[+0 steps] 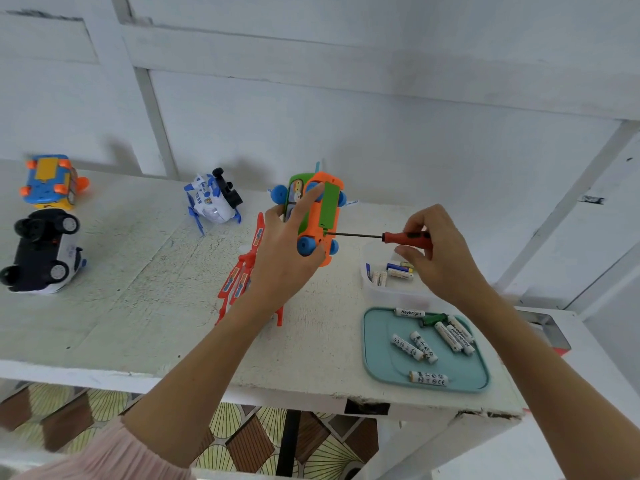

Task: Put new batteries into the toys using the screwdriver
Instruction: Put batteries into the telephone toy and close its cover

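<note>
My left hand (287, 251) grips the orange-and-green plastic toy car (317, 220) above the white table (138, 306); my right hand (433, 251) pinches the red-handled screwdriver (381, 236), tip at its underside.

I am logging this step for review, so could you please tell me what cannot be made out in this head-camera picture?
- Screw under the red-handled screwdriver tip: too small, so turning direction is unknown.
- Inside the orange and green toy car: the green battery cover hides it.
- Red plastic toy: mostly behind the left hand.
- Clear plastic tub of batteries: partly behind the right hand.
- Teal tray: battery polarity marks too small.
</note>
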`<state>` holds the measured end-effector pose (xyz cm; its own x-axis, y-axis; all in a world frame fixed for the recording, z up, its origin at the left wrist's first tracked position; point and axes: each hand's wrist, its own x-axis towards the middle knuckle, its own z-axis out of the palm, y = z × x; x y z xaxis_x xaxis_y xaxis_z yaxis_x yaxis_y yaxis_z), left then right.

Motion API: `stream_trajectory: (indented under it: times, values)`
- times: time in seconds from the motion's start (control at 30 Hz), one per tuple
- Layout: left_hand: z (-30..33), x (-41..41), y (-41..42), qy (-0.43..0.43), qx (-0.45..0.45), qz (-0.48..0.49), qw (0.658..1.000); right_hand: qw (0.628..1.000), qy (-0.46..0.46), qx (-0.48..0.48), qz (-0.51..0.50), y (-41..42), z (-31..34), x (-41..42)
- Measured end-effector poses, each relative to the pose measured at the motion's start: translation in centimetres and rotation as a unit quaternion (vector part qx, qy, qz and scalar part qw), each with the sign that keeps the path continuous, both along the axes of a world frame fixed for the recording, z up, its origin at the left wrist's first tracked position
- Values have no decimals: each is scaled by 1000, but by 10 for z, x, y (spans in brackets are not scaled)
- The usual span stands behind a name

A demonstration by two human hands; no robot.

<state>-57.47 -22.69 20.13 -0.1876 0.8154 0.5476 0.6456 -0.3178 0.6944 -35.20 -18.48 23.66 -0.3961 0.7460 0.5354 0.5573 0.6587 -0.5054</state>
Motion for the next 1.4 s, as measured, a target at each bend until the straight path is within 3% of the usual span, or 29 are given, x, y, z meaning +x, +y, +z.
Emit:
stream_trajectory:
  times: [0.27,0.77,1.07,1.23,1.4]
  values:
    - [0,0,-4,2,-10,-7,1000,999,-44,4,-23,3,4,0]
    - [2,-2,2,0,26,-16,1000,969,-77,-232,-18,-6,8,-6]
    - [4,-6,2,25,31,-6,999,996,-14,-86,-8,-6,12,-7]
    - [-1,-7,2,84,27,-11,996,995,-44,-92,-14,-5,9,-5]
    - [-4,-7,2,66,36,-13,997,983,-11,-182,-7,-6,12,-6]
